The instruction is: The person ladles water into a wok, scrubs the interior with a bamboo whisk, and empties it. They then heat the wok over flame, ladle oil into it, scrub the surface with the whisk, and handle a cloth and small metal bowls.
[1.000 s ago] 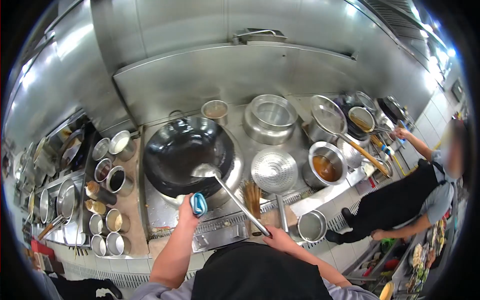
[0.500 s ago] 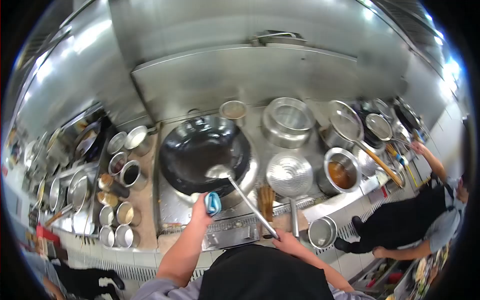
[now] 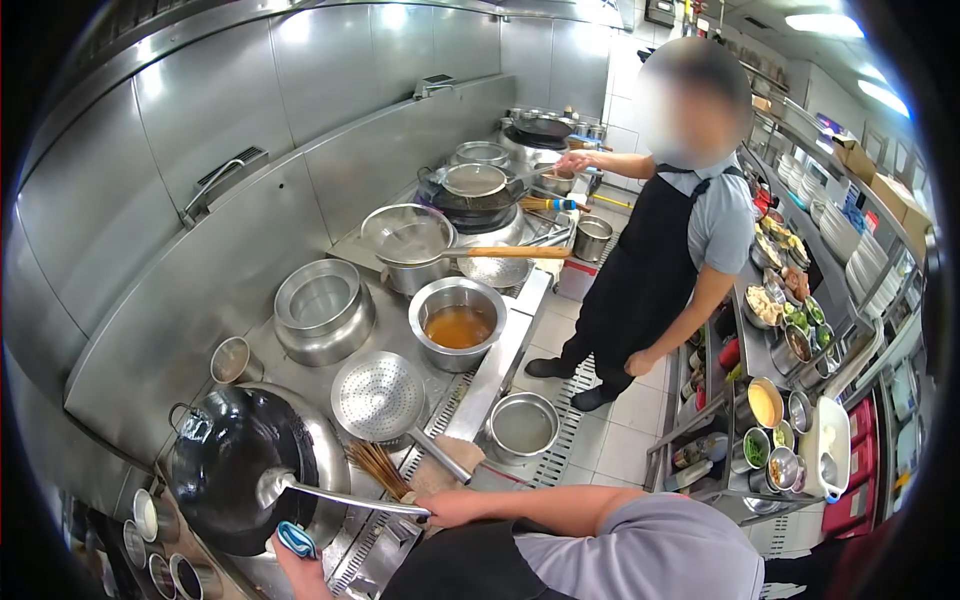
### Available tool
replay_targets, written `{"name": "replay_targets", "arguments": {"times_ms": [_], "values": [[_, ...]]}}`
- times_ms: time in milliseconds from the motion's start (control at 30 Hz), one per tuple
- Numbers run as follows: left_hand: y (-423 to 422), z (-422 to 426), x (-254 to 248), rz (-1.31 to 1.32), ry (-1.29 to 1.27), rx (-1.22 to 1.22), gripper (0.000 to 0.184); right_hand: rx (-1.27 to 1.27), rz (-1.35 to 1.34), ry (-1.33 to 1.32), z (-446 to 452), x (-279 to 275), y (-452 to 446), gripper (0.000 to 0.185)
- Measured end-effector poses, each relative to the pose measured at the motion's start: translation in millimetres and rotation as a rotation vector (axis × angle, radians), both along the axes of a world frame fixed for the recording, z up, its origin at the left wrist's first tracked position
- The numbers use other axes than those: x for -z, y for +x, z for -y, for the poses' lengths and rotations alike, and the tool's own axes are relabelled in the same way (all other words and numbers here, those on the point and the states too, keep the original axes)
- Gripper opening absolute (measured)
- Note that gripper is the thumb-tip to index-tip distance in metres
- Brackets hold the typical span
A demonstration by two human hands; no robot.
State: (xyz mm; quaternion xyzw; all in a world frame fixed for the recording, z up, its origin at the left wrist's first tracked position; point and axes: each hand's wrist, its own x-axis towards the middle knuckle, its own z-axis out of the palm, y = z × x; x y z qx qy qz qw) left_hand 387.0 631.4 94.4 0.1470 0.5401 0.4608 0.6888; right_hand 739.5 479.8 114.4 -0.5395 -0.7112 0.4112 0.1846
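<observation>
A black wok (image 3: pixel 235 440) sits on the burner at the lower left, its bowl looking dark and shiny. My right hand (image 3: pixel 455 506) is wrapped round the end of a long-handled metal ladle (image 3: pixel 350 497). The ladle's bowl rests inside the wok, near its right side. At the wok's near rim, my left hand (image 3: pixel 303 572) is closed on a folded blue and white cloth (image 3: pixel 296 540). Whether the fingers also grip the rim is hidden. Beside the wok lie a perforated strainer (image 3: pixel 378 396) and a bamboo brush (image 3: pixel 378 470).
A pot of amber liquid (image 3: pixel 459 326) and a wooden-handled sieve (image 3: pixel 408 235) stand farther along the counter. Another person (image 3: pixel 650 270) in a black apron works at the far wok. Shelves with food bowls (image 3: pixel 765 402) line the right; a metal pot (image 3: pixel 523 426) stands near the floor grate.
My view has swung to the right, bringing the other person and the food shelves into sight. Both hands keep their hold on the cloth and ladle at the wok.
</observation>
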Motion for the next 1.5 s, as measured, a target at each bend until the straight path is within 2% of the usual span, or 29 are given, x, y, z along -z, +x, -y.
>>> {"name": "replay_targets", "arguments": {"times_ms": [100,300,567,633,767,833,933,1000,1067,1133,1267,1400,1500], "values": [[3,5,-8,-0.039,-0.033,-0.051,0.028,0.016,0.0,-0.097,3,-16,1,0.033],[8,8,-18,-0.065,-0.048,-0.06,0.029,0.022,0.033,-0.113,4,-16,-1,0.034],[9,13,-12,0.042,0.072,-0.033,0.031,0.101,0.175,0.003,3,-44,-2,0.035],[8,17,-14,0.082,0.044,-0.055,0.032,0.075,0.127,-0.004,2,-74,3,0.035],[14,15,-14,0.026,0.021,-0.131,0.027,-0.013,0.083,-0.225,-18,-125,-2,0.035],[19,13,-18,0.029,0.019,-0.182,0.025,0.1,0.029,-0.199,-31,-131,-18,0.031],[22,15,-24,0.052,0.022,-0.207,0.022,0.087,-0.01,-0.202,-74,-143,-58,0.029],[24,15,-26,0.062,0.024,-0.212,0.022,0.031,-0.121,-0.124,-114,-125,-85,0.03],[26,15,-25,0.06,0.033,-0.215,0.024,0.071,-0.031,-0.101,-144,-139,-125,0.031],[26,16,-24,0.056,0.039,-0.227,0.027,0.059,0.151,0.224,-186,-106,-153,0.032],[24,13,-21,0.079,0.043,-0.226,0.024,0.093,0.263,0.15,-212,-126,-195,0.033],[22,16,-19,0.096,0.084,-0.221,0.029,0.146,0.396,0.103,-210,-129,-217,0.031],[26,17,-21,0.194,0.175,-0.165,0.033,0.12,0.414,0.267,-201,-141,-214,0.03]]}}
